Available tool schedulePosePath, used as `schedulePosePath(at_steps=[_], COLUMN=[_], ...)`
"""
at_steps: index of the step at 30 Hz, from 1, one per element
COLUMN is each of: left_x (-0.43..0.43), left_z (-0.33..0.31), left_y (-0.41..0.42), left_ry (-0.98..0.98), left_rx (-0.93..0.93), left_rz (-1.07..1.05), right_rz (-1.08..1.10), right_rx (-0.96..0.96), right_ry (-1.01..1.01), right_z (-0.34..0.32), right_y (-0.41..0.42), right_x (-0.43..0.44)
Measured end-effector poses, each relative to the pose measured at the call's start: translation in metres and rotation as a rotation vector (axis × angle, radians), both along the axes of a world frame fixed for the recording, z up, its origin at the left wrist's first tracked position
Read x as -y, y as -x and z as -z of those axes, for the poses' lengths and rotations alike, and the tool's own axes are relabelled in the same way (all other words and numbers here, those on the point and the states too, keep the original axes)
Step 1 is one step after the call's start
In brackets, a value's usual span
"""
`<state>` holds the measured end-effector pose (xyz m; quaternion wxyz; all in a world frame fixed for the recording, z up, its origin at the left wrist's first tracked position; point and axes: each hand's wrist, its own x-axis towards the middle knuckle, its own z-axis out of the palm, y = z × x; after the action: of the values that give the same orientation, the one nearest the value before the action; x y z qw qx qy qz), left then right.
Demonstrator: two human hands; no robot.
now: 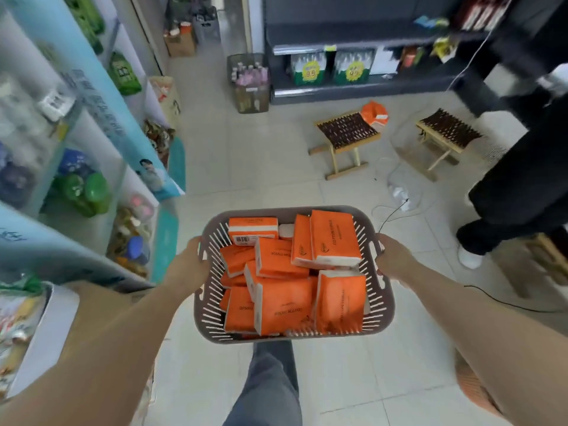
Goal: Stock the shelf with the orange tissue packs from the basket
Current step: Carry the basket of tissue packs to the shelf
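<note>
A grey slotted plastic basket (215, 330) hangs in front of me above the tiled floor, filled with several orange tissue packs (281, 305) lying jumbled. My left hand (190, 265) grips the basket's left rim. My right hand (392, 259) grips the right rim. One more orange tissue pack (375, 115) lies on the floor beside a stool ahead. A shelf (101, 124) with a light blue edge runs along my left side, blurred.
Two low woven stools (347, 130) (447, 127) stand ahead on the floor, with white cables (399, 192) between them. A dark shelf unit (353, 87) lines the far wall. A person in dark trousers (522, 186) stands at the right. A wire bin (249, 84) of bottles sits farther back.
</note>
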<state>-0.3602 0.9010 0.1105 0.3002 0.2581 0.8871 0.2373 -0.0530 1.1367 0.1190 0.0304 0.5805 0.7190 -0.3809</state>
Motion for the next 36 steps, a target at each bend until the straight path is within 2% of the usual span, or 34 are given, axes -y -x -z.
schedulePosePath(at_steps=[5, 15, 18, 26, 36], left_x=[-0.126, -0.364, -0.441, -0.627, -0.840], left_z=[0.007, -0.010, -0.008, -0.021, -0.007], left_y=[0.061, 0.189, 0.228, 0.325, 0.495], left_ry=[-0.003, -0.004, 0.003, 0.019, 0.041], left_rx=[0.073, 0.049, 0.031, 0.067, 0.035], left_rz=[0.062, 0.166, 0.192, 0.129, 0.195], right_rz=[0.057, 0.137, 0.128, 0.034, 0.109], right_rx=[0.032, -0.038, -0.007, 0.022, -0.018], right_ry=[0.016, 0.056, 0.026, -0.031, -0.011], right_z=[-0.003, -0.012, -0.008, -0.010, 0.003], right_y=[0.039, 0.148, 0.184, 0.300, 0.452], right_x=[-0.105, -0.317, -0.392, -0.591, -0.784])
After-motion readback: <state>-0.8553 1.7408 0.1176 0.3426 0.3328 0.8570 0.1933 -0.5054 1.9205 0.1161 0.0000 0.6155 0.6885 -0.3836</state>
